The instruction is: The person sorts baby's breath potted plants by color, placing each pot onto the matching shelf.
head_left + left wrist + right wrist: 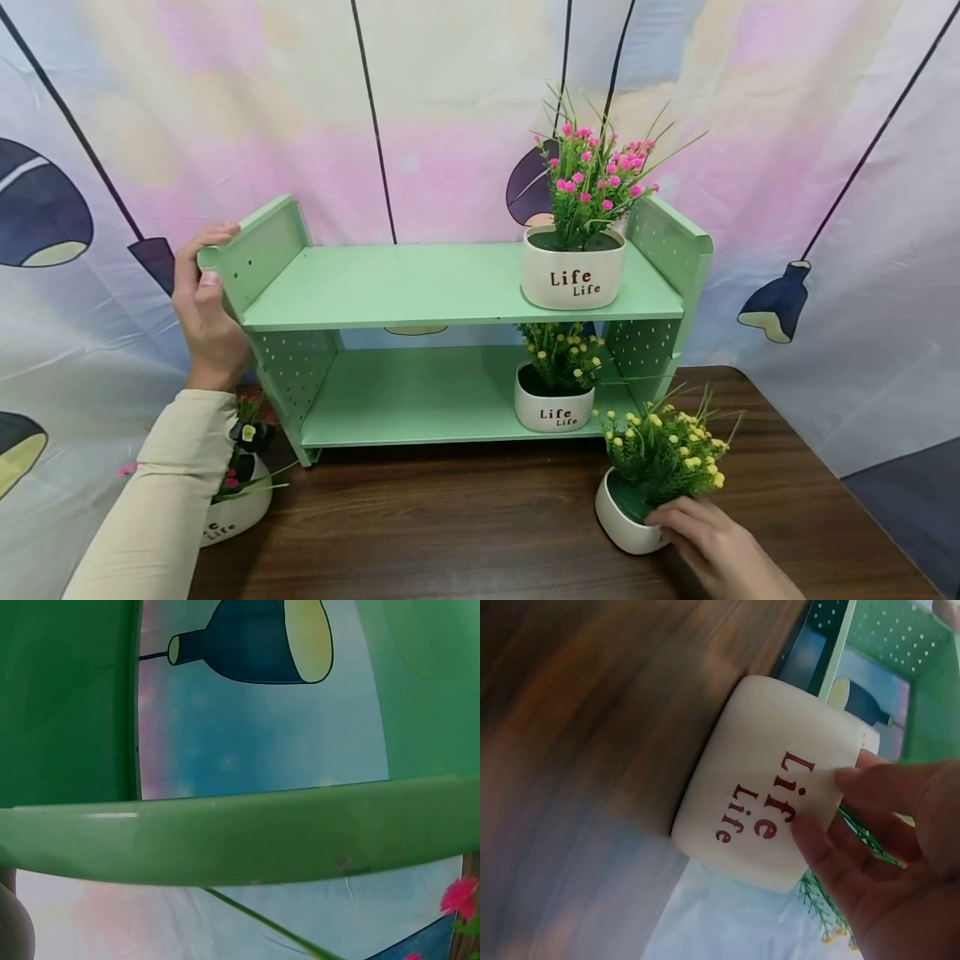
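A green two-tier shelf (420, 283) stands on the wooden table. My left hand (206, 317) grips the top of its left side panel; only a fingertip shows at the edge of the left wrist view. At front right, my right hand (720, 542) pinches the rim of a white flowerpot (757, 780) printed "Life Life". The pot holds artificial yellow flowers (667, 450) and appears slightly tilted in the head view. On the top tier sits a pot with pink flowers (573, 271). Another pot with yellow flowers (553, 408) occupies the lower tier's right part.
Beside the shelf's left foot, partly behind my left forearm, is a white pot (243, 512) with pink flowers. A printed curtain (450, 125) hangs behind the shelf. The table's right edge (825, 483) slants toward the lower right.
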Motion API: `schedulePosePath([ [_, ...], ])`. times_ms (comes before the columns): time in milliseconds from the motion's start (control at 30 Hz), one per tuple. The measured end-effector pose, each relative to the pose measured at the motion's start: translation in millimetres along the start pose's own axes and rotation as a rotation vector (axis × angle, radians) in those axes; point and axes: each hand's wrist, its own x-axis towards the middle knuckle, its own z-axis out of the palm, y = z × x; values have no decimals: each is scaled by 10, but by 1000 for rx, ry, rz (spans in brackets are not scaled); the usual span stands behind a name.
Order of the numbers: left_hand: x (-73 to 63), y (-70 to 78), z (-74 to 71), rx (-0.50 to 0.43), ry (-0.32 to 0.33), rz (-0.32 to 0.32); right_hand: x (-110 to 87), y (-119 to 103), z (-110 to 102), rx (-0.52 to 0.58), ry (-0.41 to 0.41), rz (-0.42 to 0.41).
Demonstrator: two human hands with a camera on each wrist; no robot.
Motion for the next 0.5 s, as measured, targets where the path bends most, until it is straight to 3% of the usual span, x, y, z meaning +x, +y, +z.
schedulePosePath([
  [333, -6, 23, 33, 0, 8, 9, 161, -262, 181, 20, 33, -52],
  [500, -3, 35, 25, -24, 16, 0, 300, -397, 245, 44, -15, -36],
])
